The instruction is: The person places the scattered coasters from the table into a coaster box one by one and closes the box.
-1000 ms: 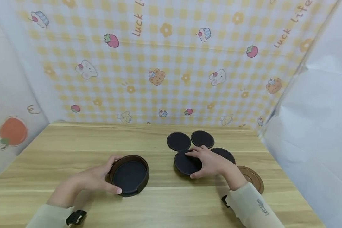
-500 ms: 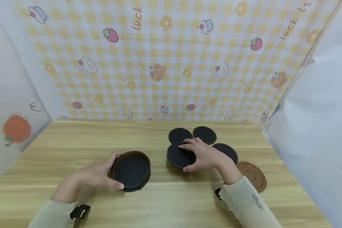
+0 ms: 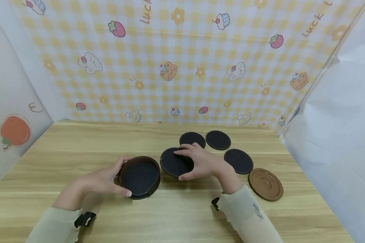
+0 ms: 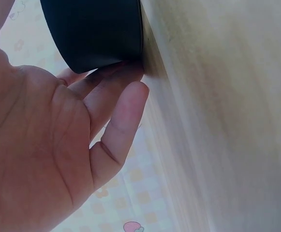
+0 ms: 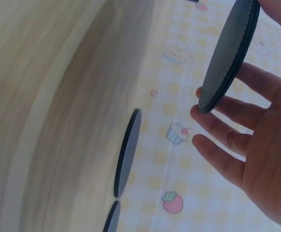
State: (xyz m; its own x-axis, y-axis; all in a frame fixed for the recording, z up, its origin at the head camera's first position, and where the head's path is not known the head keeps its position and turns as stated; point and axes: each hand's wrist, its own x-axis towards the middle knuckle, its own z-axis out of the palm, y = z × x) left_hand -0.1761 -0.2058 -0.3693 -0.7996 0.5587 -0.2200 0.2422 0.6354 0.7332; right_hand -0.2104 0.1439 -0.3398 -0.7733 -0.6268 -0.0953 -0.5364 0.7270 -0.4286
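Observation:
A round, dark coaster holder [image 3: 154, 187] with a notch in its front wall and a black inside bottom stands left of centre on the table. My left hand [image 3: 104, 182] grips it from the left, thumb at the front and fingers round the back. In the left wrist view, the holder's dark wall [image 4: 99, 34] is against the fingers. Raised above the wood just right of the holder is a black round coaster [image 3: 172, 163]. My right hand [image 3: 203, 162] pinches this coaster by its edges. Pale stitching runs round the coaster [image 5: 227, 58] in the right wrist view.
Three more black coasters lie flat behind and to the right: one at the back [image 3: 192, 138], another beside it [image 3: 218, 140], a third nearer [image 3: 238, 161]. A brown ridged disc [image 3: 266, 184] lies at the right. A checked cloth [image 3: 182, 91] hangs behind the table.
My right hand has lifted the coaster and carried it left, close to the holder. The left hand keeps its grip on the holder. The head view has shifted slightly.

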